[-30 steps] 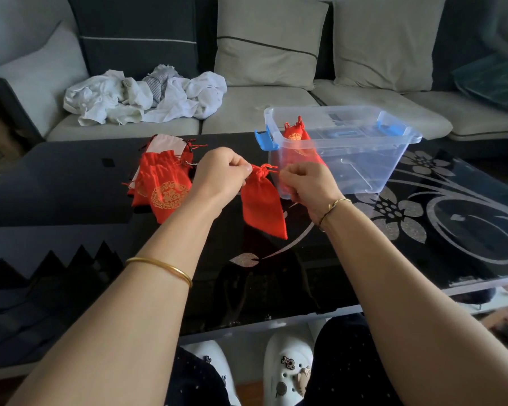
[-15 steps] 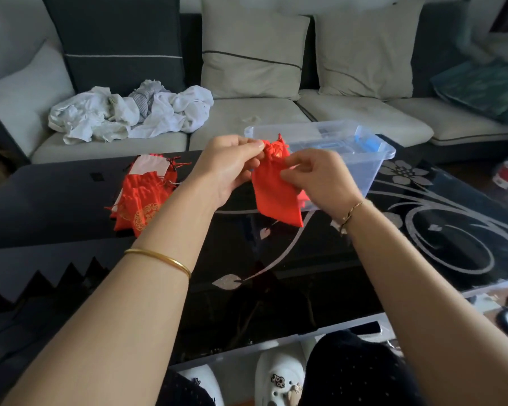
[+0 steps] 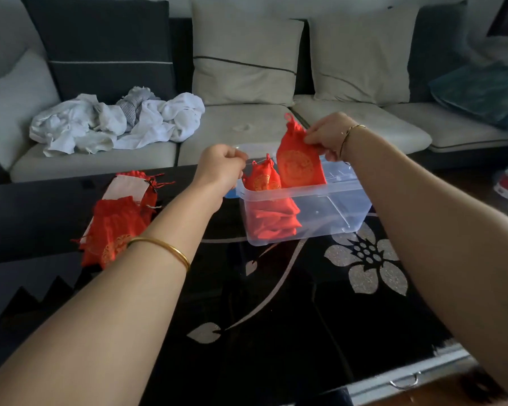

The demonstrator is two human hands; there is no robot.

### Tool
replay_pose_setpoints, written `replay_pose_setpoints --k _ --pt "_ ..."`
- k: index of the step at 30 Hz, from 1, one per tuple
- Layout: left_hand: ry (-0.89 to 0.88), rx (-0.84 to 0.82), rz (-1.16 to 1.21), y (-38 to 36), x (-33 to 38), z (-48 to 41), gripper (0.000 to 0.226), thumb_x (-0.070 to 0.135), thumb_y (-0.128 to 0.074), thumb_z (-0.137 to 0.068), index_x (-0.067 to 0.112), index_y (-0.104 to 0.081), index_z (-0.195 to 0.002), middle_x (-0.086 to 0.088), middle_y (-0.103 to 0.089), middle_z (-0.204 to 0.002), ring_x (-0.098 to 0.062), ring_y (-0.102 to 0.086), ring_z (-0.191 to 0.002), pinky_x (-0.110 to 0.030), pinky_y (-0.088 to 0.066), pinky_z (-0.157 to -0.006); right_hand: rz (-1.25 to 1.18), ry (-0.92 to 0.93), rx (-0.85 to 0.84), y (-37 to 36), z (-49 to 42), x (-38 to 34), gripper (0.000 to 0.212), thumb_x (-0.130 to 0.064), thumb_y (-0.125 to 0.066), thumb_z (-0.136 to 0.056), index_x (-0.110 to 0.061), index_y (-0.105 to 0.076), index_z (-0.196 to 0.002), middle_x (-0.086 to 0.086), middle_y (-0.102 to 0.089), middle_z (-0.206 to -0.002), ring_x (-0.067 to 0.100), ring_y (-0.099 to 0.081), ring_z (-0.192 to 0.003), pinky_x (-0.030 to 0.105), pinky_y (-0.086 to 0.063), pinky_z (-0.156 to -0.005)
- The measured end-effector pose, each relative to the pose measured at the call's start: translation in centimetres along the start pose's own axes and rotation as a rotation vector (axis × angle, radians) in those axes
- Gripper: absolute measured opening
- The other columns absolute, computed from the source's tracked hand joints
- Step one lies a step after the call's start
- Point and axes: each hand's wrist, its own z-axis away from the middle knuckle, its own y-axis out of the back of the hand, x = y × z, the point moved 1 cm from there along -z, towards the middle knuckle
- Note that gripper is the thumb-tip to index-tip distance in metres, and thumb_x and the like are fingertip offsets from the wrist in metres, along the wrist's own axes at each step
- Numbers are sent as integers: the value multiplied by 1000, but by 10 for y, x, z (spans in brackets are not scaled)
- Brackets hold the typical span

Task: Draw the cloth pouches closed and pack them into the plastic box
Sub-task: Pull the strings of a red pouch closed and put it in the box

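Pinching pouch (image 3: 299,165) above box (image 3: 339,219): right grip (image 3: 326,136) | left grip (image 3: 220,165) curled, hold unclear | black floral table (image 3: 276,317), sofa (image 3: 247,133) behind

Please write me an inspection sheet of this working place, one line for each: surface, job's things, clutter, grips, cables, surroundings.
Surface: black glass table with a silver flower pattern.
Job's things: clear plastic box stands on the table; packed pouches, red, lie at its left end; held pouch, red, top gathered, hangs above the box; pouch pile lies on the table, left of the box.
Clutter: crumpled white clothes on the sofa.
Grips: right hand pinches the held pouch near its top; left hand has curled fingers beside the box's left rim; whether it holds anything cannot be told.
Cables: nothing seen.
Surroundings: grey sofa with cushions behind the table.
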Motion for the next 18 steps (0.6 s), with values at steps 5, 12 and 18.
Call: replay_pose_setpoints --k 5,12,18 --pt "-41 47 -32 -6 -6 -14 18 2 -48 -88 16 -58 -84 3 -54 -72 -9 -50 -66 -20 -40 -57 361 -297 -248 -12 -38 27 28 -9 -38 -98 -6 -40 -70 10 -39 -65 18 -34 -53 19 -35 -41" --pt "-75 113 -44 -1 -15 -26 19 1 -47 -89 15 -60 -89 4 -57 -80 -11 -53 -80 -20 -41 -62 308 -441 -213 4 -71 50 25 -9 -35 -98 -3 -41 -75 12 -40 -71 18 -36 -57 18 -41 -32" --pt "-115 170 -47 -7 -18 -30 19 1 -46 -89 13 -61 -91 1 -59 -89 -11 -53 -81 -18 -41 -59 573 -470 -501 -17 -64 48 32 -13 -33 -100 -2 -47 -74 12 -46 -74 22 -44 -66 24 -48 -47"
